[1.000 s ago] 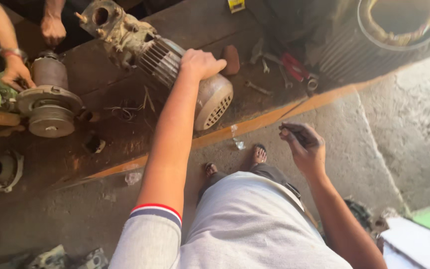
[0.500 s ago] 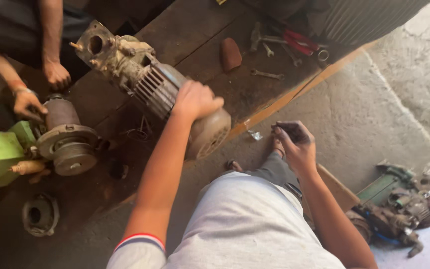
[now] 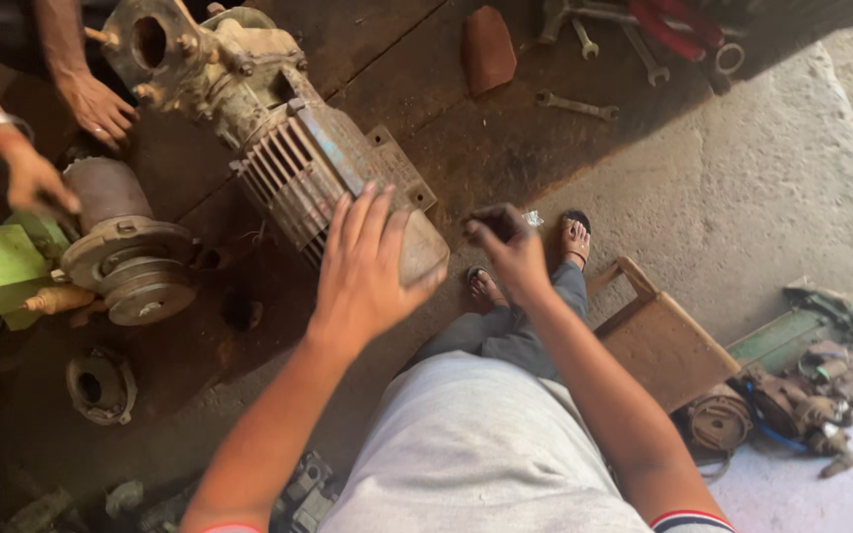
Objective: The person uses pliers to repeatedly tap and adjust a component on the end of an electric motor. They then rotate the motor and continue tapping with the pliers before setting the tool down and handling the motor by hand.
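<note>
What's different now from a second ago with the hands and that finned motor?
The right hand, pinching a small dark part, has come in from the side and now hangs right beside the motor's end cap. The left hand stays spread on that end of the finned motor. The motor has not shifted on the bench; a co-worker's hands remain at the green pump.

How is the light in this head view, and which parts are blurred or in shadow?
Head view: sunlight brightens the concrete floor on the right, while the dark metal plate under the finned motor lies in shade; the left hand on the motor and the right hand look motion-blurred, the motor's fins fairly sharp.
</note>
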